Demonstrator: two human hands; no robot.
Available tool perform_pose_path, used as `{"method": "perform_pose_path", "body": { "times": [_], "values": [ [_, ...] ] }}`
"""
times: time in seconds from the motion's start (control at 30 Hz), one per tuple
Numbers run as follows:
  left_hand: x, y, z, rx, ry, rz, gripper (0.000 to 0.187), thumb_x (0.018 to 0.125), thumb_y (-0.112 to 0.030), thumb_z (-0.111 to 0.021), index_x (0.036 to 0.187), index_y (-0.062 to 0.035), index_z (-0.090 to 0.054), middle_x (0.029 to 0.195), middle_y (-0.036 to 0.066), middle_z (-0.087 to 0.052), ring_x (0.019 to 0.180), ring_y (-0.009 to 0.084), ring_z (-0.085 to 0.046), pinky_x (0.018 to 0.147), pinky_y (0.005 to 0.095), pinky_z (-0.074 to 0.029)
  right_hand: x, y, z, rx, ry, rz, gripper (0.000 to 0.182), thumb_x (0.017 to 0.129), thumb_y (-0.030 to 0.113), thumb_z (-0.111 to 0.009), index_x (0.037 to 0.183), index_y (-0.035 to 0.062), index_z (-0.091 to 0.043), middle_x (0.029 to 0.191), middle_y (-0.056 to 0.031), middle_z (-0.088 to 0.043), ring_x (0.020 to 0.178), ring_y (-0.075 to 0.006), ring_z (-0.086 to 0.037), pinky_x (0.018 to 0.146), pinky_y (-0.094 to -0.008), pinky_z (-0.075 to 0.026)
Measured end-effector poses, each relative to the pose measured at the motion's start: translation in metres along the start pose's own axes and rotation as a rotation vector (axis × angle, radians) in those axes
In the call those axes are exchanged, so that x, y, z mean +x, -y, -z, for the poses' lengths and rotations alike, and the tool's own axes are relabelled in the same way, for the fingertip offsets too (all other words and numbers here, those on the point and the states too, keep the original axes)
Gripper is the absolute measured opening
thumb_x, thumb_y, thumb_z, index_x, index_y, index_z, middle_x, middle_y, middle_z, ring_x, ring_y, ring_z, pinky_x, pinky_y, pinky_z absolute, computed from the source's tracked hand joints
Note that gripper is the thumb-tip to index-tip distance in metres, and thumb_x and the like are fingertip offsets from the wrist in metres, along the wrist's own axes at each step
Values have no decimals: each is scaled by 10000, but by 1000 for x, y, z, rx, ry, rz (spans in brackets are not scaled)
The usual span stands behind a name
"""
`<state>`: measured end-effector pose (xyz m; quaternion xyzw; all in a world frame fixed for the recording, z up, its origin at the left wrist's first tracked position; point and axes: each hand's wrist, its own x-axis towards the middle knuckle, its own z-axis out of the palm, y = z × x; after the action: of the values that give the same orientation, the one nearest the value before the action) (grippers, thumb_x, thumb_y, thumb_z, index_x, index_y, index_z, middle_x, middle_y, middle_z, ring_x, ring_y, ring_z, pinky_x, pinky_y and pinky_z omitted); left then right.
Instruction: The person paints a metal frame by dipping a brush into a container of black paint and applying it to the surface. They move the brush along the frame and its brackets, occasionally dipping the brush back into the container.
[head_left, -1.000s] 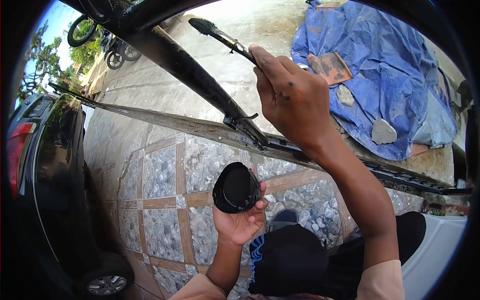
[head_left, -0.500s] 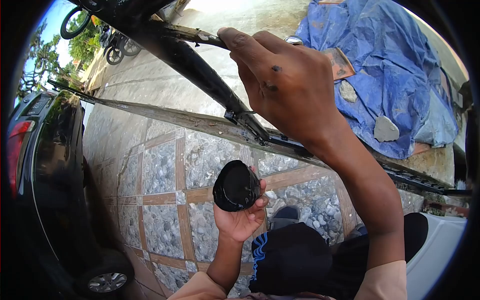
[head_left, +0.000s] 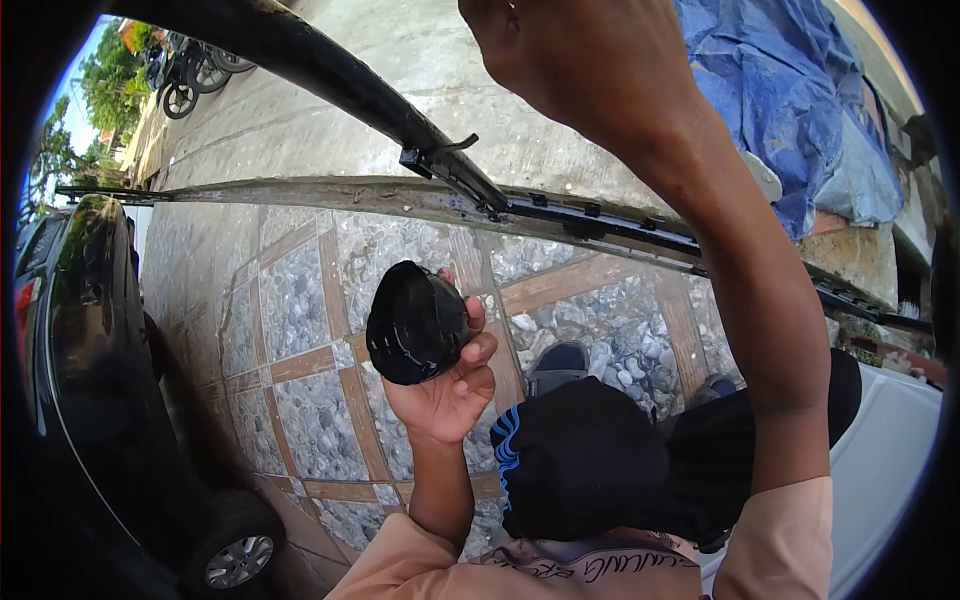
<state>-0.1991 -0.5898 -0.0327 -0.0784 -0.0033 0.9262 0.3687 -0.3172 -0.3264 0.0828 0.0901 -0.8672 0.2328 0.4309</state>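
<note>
My left hand (head_left: 437, 405) is closed around the side of a small cup (head_left: 440, 350) coated in glossy black paint. The cup is tilted toward me, and its dark inside shows. Up at the top edge, my right hand (head_left: 585, 65) is raised beside a black-painted metal bar (head_left: 340, 80). Its fingertips are cut off by the frame, so whatever they hold is out of view. The bar slants down to a low black metal rail (head_left: 600, 230), with a small bracket (head_left: 440, 155) sticking out near its lower end.
A black car (head_left: 100, 350) stands along the left. Crumpled blue tarp (head_left: 760, 90) covers the upper right, with a stone (head_left: 762, 178) at its edge. Motorcycles (head_left: 190, 70) are parked far back. Beneath me are stone-patterned tiles (head_left: 320, 430). Something white (head_left: 880, 450) lies at the lower right.
The view has tilted down and shifted. My right hand, earlier holding a paint-smeared, brush-like handle against the bar, now sits higher in the frame, and the handle is out of view. The cup stays held.
</note>
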Motion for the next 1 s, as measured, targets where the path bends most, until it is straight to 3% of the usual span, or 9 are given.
{"method": "perform_pose_path", "body": {
  "times": [0.2, 0.33, 0.43, 0.53, 0.6, 0.73, 0.8, 0.87, 1.0],
  "values": [
    [-6, -10, 10, 22, -48, -23, 680, 968, -457, -543, 1555, -205, -313, 1434, 183, -488, 1025, 275, -543, 692, 308, -498, -57, -41, 25, 102, 111, -395, 181, 867, 106, -620, 976, -18, -695, 787, -236, -665, 706, -402, -658, 615, -417, -499],
    [-7, -15, 10, 80, -74, -23, 637, 957, -340, -597, 1532, -198, -361, 1388, 145, -515, 997, 216, -553, 661, 277, -527, -104, -85, 22, 129, 50, -426, 282, 865, 114, -622, 1084, -50, -692, 800, -204, -702, 694, -281, -688, 634, -359, -516],
    [-9, -18, 15, 34, -67, -39, 673, 961, -411, -577, 1550, -202, -327, 1412, 163, -505, 1010, 251, -547, 661, 293, -508, -125, -92, 33, 201, 140, -807, 298, 862, 98, -572, 1062, -83, -698, 734, -117, -690, 667, -157, -652, 621, -327, -516],
    [-8, -18, 15, 35, -77, -46, 663, 966, -399, -572, 1551, -203, -327, 1411, 166, -504, 1010, 254, -551, 657, 296, -510, -135, -107, 39, 189, 197, -963, 298, 851, 91, -530, 1026, -76, -703, 715, -103, -680, 644, -158, -633, 601, -323, -504],
    [-8, -21, 19, 38, -75, -35, 669, 964, -390, -579, 1553, -204, -322, 1413, 168, -500, 1009, 252, -551, 655, 297, -511, -141, -112, 44, 173, 219, -891, 254, 837, 110, -516, 897, -55, -700, 665, -112, -652, 618, -175, -616, 595, -328, -493],
    [-5, -23, 15, 85, -113, -7, 629, 959, -231, -593, 1537, -188, -349, 1385, 141, -504, 1003, 221, -550, 637, 277, -518, -163, -134, 47, 68, 356, -821, 202, 806, 134, -561, 788, 21, -728, 736, -179, -695, 699, -368, -693, 656, -445, -544],
    [-2, -29, 17, 78, -106, 31, 637, 957, -218, -596, 1540, -186, -341, 1391, 144, -501, 1010, 225, -555, 634, 274, -512, -169, -123, 58, -75, 443, -833, 261, 824, 189, -530, 841, 12, -721, 816, -190, -711, 804, -406, -687, 774, -460, -541],
    [3, -36, 19, 82, -122, 76, 667, 949, -215, -609, 1549, -192, -320, 1403, 149, -492, 1006, 238, -558, 639, 274, -506, -185, -119, 65, -232, 687, -778, 377, 857, 174, -531, 1166, 30, -692, 899, -224, -717, 824, -404, -690, 793, -451, -556],
    [19, -44, 18, 129, -132, 191, 677, 951, -238, -606, 1556, -196, -306, 1415, 155, -484, 1016, 252, -561, 655, 289, -513, -211, -62, 80, -190, 970, -890, 440, 810, 72, -513, 1221, 74, -670, 955, -263, -697, 917, -428, -673, 826, -497, -522]
  ]
}}
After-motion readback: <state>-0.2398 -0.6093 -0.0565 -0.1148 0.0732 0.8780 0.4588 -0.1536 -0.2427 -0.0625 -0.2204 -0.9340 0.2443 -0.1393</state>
